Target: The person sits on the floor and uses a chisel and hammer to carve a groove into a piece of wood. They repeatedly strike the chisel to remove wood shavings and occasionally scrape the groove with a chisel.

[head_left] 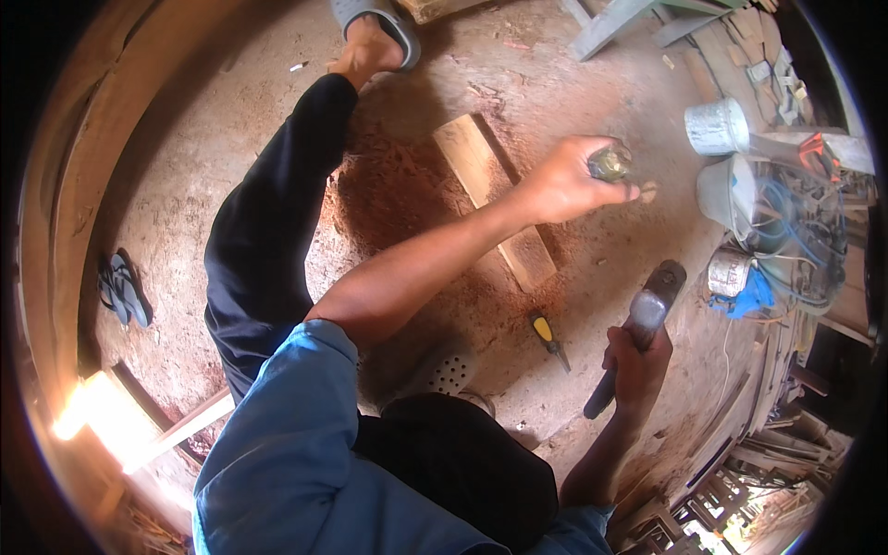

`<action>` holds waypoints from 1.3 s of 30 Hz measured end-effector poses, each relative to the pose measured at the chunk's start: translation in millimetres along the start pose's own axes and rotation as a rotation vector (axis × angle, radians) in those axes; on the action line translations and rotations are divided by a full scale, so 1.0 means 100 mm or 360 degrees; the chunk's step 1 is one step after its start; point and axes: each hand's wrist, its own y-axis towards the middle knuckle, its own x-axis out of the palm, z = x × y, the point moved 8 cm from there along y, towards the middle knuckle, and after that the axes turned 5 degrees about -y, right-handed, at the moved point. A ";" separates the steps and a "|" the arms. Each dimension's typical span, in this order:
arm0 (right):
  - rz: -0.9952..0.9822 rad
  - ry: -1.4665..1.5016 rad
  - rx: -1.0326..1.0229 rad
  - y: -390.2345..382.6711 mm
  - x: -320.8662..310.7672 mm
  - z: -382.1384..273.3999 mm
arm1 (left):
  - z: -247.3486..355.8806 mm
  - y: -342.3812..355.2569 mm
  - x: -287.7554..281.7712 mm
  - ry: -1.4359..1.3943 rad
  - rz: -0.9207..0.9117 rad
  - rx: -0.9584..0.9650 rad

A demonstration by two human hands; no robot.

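My left hand (569,180) reaches across a wooden board (467,153) on the floor. Its fingers are closed around an object with a rounded, greenish-brown end (610,164); most of it is hidden in the fist, and I cannot tell its kind. Lower and to the right, my right hand (640,365) grips a tool with a grey metal head and dark handle (650,307), held above the floor. Between that hand and the board's near end lies a screwdriver-like tool with a yellow and black handle (543,327).
Reddish-brown shavings (393,180) cover the floor around the board. Buckets (717,128), a handsaw (817,155), blue cloth (747,294) and tangled tubing line the right side. A grey trestle (610,28) stands at the back. Flip-flops (125,289) lie at left.
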 end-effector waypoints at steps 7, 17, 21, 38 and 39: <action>0.0054 0.0086 -0.0371 0.06 -0.14 -0.74 | 0.00 -0.03 0.04 -0.0010 0.0015 0.0024; 0.0096 -0.0026 -0.0661 0.09 -0.20 -1.35 | 0.01 -0.02 0.04 0.0017 0.0004 -0.0048; 0.0122 -0.0032 -0.0721 0.13 -0.25 -1.49 | 0.01 0.02 0.03 -0.0025 0.0011 -0.0020; 0.0369 -0.0345 -0.0580 0.17 -0.18 -1.54 | -0.18 -0.16 0.25 0.0083 -0.0037 -0.0145; 0.0208 -0.0682 -0.0701 0.17 -0.01 -1.54 | -0.16 -0.20 0.29 0.0008 -0.0080 -0.0068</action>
